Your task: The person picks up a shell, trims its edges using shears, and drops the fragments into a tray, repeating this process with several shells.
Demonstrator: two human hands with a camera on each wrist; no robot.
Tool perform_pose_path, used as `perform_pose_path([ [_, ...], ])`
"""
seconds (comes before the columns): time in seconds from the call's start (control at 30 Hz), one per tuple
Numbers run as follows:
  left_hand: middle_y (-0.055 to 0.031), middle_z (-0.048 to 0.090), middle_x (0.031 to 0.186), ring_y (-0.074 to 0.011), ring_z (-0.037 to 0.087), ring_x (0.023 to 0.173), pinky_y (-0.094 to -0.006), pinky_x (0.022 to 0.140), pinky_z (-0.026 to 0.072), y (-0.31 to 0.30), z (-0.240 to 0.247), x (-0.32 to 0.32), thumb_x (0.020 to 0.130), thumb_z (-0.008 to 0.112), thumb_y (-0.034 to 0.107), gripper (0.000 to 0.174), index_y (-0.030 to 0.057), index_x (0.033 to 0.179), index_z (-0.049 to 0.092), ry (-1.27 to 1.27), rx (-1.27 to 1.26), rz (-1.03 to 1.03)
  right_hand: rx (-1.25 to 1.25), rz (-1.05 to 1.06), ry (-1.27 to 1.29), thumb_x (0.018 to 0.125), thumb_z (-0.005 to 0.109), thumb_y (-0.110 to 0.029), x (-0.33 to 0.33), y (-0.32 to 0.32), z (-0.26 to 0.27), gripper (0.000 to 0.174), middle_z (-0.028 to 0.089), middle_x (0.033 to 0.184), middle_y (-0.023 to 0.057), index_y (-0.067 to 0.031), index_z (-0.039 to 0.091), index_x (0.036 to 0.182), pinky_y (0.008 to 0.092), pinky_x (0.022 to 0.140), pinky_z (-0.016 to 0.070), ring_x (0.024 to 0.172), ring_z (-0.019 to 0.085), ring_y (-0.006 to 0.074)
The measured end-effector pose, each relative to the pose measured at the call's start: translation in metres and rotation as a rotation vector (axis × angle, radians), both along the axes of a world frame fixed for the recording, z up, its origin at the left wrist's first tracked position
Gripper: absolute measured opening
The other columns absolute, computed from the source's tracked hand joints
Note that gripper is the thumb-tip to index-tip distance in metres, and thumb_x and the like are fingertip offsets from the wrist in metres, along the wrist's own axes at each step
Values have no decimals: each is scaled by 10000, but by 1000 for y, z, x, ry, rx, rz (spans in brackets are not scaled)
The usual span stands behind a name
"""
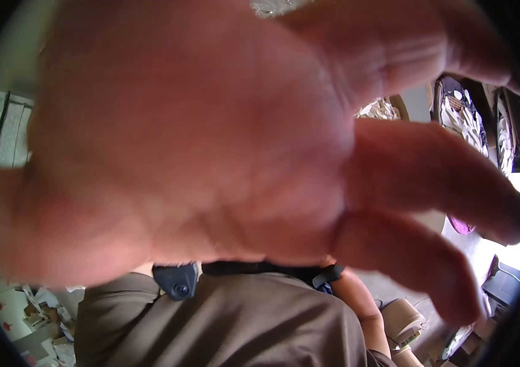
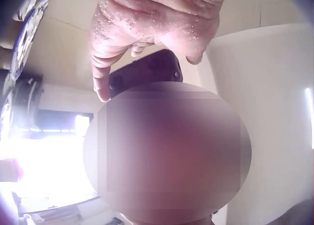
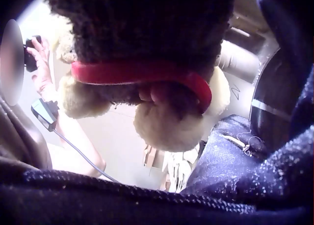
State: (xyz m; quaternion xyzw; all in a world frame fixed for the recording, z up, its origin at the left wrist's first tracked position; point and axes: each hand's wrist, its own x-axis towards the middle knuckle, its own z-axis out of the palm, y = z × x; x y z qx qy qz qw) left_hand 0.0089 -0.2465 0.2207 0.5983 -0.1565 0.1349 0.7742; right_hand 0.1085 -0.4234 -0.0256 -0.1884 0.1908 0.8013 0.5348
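Observation:
My left hand fills most of the head view, palm close to the lens and fingers spread. In the left wrist view the same hand reaches around a dark head-worn device; the right wrist view shows that hand against it. A dark knitted item with a red band and cream fluffy lumps fills the top of the right wrist view. Pinkish fingertips show under the band. The rest of my right hand is hidden, so its grip is unclear.
A brown garment covers the lap. A wrist camera sits below the large palm. A beige padded item stands lower right. A cable runs from the device on the left forearm.

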Motion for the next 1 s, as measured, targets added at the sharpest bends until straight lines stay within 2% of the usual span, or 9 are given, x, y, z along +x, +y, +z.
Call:
perform_pose_path([
  [0.07,-279,378,1353,-413,431,1214,-467,1014,361,-6,-12,6,905,372,574,756,16,1400,247,38,79,10,131,1,-249,977,422,-215,-8,-2,-22,273,553,726,57,-8,549,851,271,541,441,618,504,138],
  [0.27,-275,382,1351,-409,438,1209,-457,1000,375,13,-92,13,906,372,568,747,14,1394,255,304,356,337,350,147,-833,967,454,-271,11,7,60,256,570,766,18,-50,579,936,231,592,457,665,536,105],
  [0.33,-274,383,1350,-407,440,1208,-454,995,380,30,-133,13,906,372,566,744,14,1392,257,418,496,538,307,134,-755,969,450,-253,7,8,62,244,572,773,21,-50,574,918,233,586,452,671,529,104],
  [0.4,-273,385,1349,-405,442,1206,-451,991,384,44,-169,23,906,372,564,741,13,1390,260,460,677,698,209,113,-433,978,428,-244,7,8,59,248,572,766,28,-46,561,912,223,575,447,658,531,110],
  [0.53,-271,388,1347,-402,447,1203,-445,981,394,50,-221,93,907,373,560,735,12,1386,265,398,971,786,327,118,-866,975,432,-267,4,10,57,264,574,765,43,-44,557,913,220,573,451,655,537,119],
  [0.63,-269,390,1346,-400,450,1200,-440,974,401,49,-237,93,907,373,557,731,12,1383,269,464,1043,622,360,113,-825,974,430,-288,7,11,57,289,577,770,56,-35,561,930,223,586,462,667,547,131],
  [0.73,-267,392,1345,-398,453,1198,-435,967,408,57,-223,47,908,373,554,727,11,1380,273,578,906,427,337,121,-753,976,426,-291,13,12,54,294,578,771,52,-32,563,943,220,595,463,668,548,130],
  [0.9,-264,395,1343,-394,459,1194,-427,956,420,47,-103,29,909,373,549,719,10,1375,279,373,373,294,228,77,-499,978,419,-294,16,12,39,305,580,773,46,-27,567,967,215,610,464,672,551,129],
  [1.0,-262,398,1342,-391,462,1191,-423,949,427,40,-20,20,909,373,546,715,9,1372,283,112,110,250,241,60,-761,947,468,-236,14,10,47,243,589,826,57,-20,572,985,229,674,463,748,555,136],
])
